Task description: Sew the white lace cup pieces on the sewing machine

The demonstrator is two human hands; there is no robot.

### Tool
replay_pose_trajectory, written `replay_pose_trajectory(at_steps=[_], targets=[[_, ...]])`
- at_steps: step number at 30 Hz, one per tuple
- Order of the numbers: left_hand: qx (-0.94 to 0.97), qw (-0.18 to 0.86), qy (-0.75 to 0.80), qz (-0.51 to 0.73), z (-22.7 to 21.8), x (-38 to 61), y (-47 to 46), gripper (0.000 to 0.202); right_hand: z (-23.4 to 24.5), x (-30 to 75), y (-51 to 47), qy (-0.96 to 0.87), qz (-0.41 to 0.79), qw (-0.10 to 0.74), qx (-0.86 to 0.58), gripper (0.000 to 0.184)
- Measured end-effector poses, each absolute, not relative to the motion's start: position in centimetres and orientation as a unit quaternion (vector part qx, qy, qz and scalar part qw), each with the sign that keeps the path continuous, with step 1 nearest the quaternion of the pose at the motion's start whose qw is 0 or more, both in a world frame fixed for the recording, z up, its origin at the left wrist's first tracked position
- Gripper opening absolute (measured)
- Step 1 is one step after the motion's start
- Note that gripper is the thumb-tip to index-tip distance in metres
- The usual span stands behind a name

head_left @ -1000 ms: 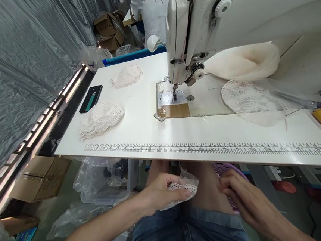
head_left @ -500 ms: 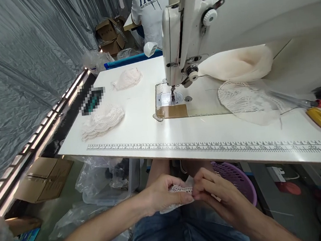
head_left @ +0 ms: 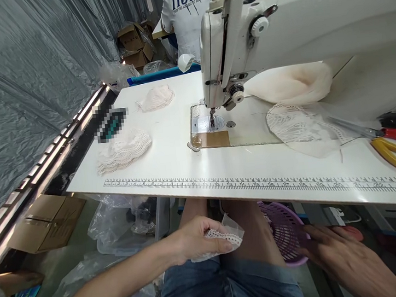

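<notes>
Lace piece (head_left: 223, 237) pinched in left hand (head_left: 195, 239), right hand (head_left: 335, 252) spread against purple basket (head_left: 287, 237)

Left hand (head_left: 195, 241) pinches lace piece (head_left: 223, 236); right hand (head_left: 335, 252) apparently at basket (head_left: 285, 233)

A white sewing table (head_left: 171, 162) with a printed ruler along its near edge carries a white sewing machine (head_left: 278, 35), grey plastic sheeting (head_left: 21, 76) walling its left side, cardboard boxes (head_left: 47, 222) on the floor beneath.
</notes>
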State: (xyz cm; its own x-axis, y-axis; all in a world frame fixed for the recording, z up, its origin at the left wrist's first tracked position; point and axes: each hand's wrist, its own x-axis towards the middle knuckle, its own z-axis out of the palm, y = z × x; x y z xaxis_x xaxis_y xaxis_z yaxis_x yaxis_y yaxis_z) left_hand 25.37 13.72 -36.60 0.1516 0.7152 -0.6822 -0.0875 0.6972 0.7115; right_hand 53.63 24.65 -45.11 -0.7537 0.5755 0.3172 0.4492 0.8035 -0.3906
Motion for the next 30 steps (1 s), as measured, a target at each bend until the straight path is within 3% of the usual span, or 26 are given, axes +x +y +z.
replay_pose_trajectory(at_steps=[1,5,7,9,14,16,18,21,22,25,27,30], targets=[[0.271,0.713,0.582,0.283,-36.5,25.5,13.8,0.041,-44.0,52.6,24.0,-0.935,0.153,0.211,-0.239,0.015],[0.274,0.715,0.568,0.301,-36.2,26.2,14.0,0.040,-39.4,47.3,21.3,-0.925,0.272,0.219,-0.150,0.021],[0.261,0.718,0.570,0.302,-36.1,26.5,14.0,0.042,-38.2,45.3,20.6,-0.913,0.289,0.258,-0.129,0.015],[0.253,0.717,0.575,0.303,-36.1,26.6,13.9,0.044,-37.8,44.3,20.4,-0.905,0.287,0.285,-0.131,0.020],[0.274,0.717,0.567,0.300,-36.2,26.3,13.6,0.042,-40.8,46.3,21.9,-0.921,0.268,0.239,-0.152,0.024],[0.269,0.723,0.562,0.299,-36.2,26.0,13.5,0.042,-43.2,49.0,23.1,-0.944,0.212,0.189,-0.169,0.028],[0.265,0.727,0.563,0.291,-36.2,25.7,13.6,0.042,-45.1,52.0,24.2,-0.954,0.112,0.204,-0.189,0.037],[0.292,0.725,0.565,0.264,-36.4,25.5,13.7,0.042,-45.4,54.2,24.5,-0.950,0.096,0.191,-0.227,0.037],[0.311,0.721,0.565,0.253,-36.4,25.5,13.8,0.042,-44.6,53.9,24.2,-0.947,0.127,0.175,-0.237,0.029],[0.373,0.702,0.561,0.229,-36.1,25.7,14.0,0.041,-41.2,50.6,22.9,-0.923,0.297,0.127,-0.208,0.059],[0.399,0.696,0.553,0.224,-35.6,25.8,14.0,0.040,-39.3,47.7,22.6,-0.886,0.424,0.083,-0.167,0.066],[0.418,0.685,0.560,0.207,-34.9,25.6,13.7,0.039,-38.6,44.8,22.9,-0.806,0.575,0.005,-0.141,0.045]])
